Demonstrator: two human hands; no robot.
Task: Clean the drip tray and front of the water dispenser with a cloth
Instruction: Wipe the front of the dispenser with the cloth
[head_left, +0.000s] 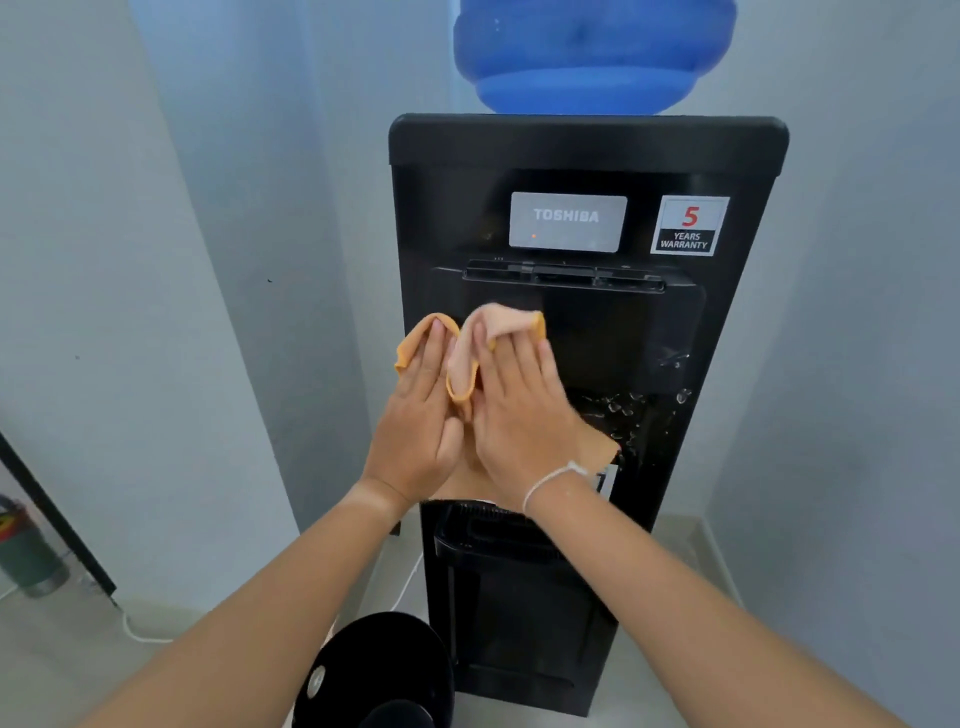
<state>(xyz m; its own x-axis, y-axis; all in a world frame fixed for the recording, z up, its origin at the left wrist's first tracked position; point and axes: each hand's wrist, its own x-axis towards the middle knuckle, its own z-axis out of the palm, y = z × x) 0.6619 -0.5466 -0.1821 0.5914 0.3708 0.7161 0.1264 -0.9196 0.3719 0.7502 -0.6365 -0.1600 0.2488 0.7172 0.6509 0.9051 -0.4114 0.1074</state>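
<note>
While both hands are up against the front of the black water dispenser, an orange cloth sits bunched between them and the panel. In the head view, the left hand lies flat with its fingers straight, pushing the left part of the cloth, which pokes out above and beside the fingertips. The right hand is right next to it, fingers also pretty much straight on the cloth, with a fold of fabric flopped back over them; a corner of the cloth sticks out below the right wrist, which wears a thin white bracelet.

Water droplets are spattered on the panel just right of the right hand. Above the hands there's the tap bar, a grey Toshiba plate and a 5 years warranty sticker, and a blue bottle sits on top. The drip tray is just below the wrists, partly hidden by the right forearm. A black round object sits on the floor at the dispenser's lower left, and a white cable runs along the floor.
</note>
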